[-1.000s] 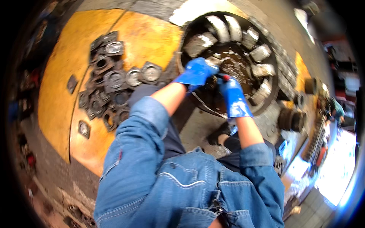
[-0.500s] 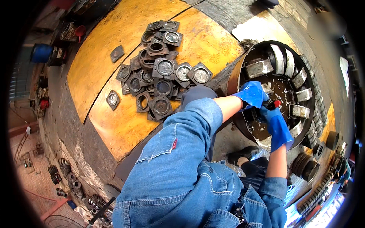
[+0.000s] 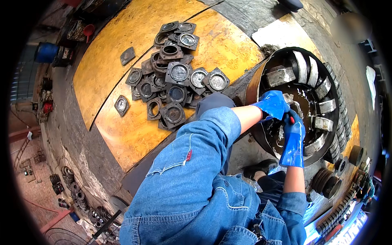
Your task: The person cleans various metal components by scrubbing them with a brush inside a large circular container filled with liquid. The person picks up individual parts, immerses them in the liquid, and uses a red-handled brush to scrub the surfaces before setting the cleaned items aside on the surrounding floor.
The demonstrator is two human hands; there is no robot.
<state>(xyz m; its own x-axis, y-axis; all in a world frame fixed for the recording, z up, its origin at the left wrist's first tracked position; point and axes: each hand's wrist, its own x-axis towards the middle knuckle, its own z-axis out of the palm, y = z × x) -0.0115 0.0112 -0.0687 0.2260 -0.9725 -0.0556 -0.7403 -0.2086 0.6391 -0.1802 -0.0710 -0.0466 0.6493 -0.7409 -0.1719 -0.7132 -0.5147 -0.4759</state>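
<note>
My left hand [image 3: 274, 105], in a blue rubber glove, is closed on a curved grey metal piece [image 3: 295, 104] over a large round drum [image 3: 250, 87]. In my gloved right hand [image 3: 294, 132] is a tool with a red handle [image 3: 292, 119]; its working end is hidden between the hands. Both hands are close together, the right one on the near side. Dark liquid with light flecks lies in the drum. Several silvery curved metal blocks [image 3: 324, 124] stand around its inner wall.
Left of the drum, a pile of square dark metal flanges [image 3: 173, 114] lies on yellow sheets [image 3: 220, 36]. Two lie apart, one being a single flange [image 3: 121, 105]. Ribbed metal parts [image 3: 342, 110] line the drum's right side, with stacked rings [image 3: 326, 181] nearby. My shoe [image 3: 261, 166] is beside the drum.
My right hand has turned more upright, and the red handle has swung from pointing right to lying within the fist. More of the curved metal piece shows beside my left hand.
</note>
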